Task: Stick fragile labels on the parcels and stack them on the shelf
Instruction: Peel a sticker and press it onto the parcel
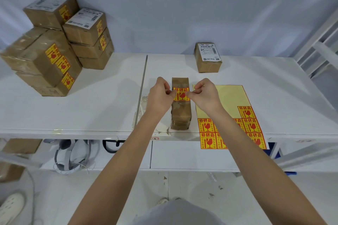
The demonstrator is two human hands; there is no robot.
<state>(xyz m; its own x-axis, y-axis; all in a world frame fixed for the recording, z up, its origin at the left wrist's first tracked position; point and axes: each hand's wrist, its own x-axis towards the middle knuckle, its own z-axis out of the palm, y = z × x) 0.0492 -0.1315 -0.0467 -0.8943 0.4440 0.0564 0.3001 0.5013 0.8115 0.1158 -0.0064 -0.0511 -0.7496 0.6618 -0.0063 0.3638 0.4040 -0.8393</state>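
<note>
Labelled parcels (54, 45) stacked far left. Left hand (160, 95) and right hand (203, 95) pinch a label (181, 94) over the middle parcel (181, 113). One parcel (207, 57) behind still bare; sheet (230, 115) holds spares.

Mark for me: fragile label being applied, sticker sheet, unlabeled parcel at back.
fragile label (181, 94), head view, on its printed centre between the fingertips
sticker sheet (231, 95), head view, on its bare yellow backing
unlabeled parcel (207, 64), head view, on its brown front face

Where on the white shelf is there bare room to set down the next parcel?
Bare: between the stacked parcels and the parcel being labelled; also right of the lone parcel, beyond the label sheet. Crowded: far left corner and around both hands.
</note>
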